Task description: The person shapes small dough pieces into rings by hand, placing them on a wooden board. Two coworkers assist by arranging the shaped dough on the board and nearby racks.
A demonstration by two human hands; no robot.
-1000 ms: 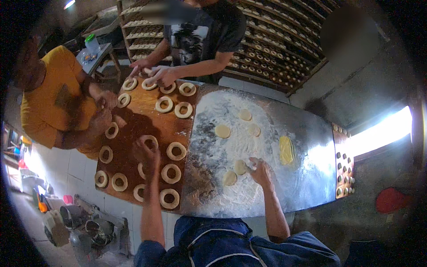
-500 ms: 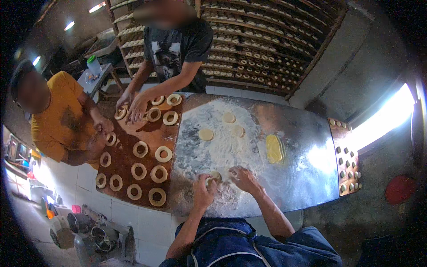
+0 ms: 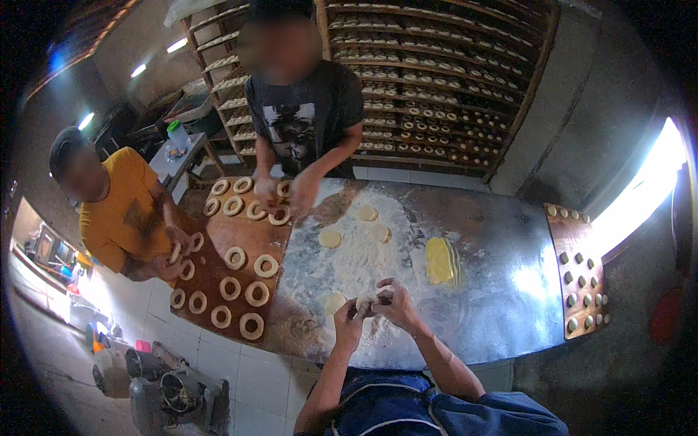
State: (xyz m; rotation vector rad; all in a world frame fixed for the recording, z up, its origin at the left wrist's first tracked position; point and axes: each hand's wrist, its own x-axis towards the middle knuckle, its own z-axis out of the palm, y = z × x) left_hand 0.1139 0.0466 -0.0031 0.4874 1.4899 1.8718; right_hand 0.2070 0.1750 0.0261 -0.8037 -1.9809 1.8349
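Left hand (image 3: 350,325) and right hand (image 3: 397,305), fingers pinched on a small dough piece (image 3: 366,300) over the floured desk (image 3: 498,309), could tear it by pulling too hard or unevenly.

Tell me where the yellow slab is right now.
In the head view, the yellow slab lies on the table, just right of the flour, beyond and right of the person's right hand.

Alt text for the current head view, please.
A person's left hand and right hand hold a pale dough piece above a floury table. At left, an orange-shirted person and a dark-shirted person work at a brown board of dough rings.
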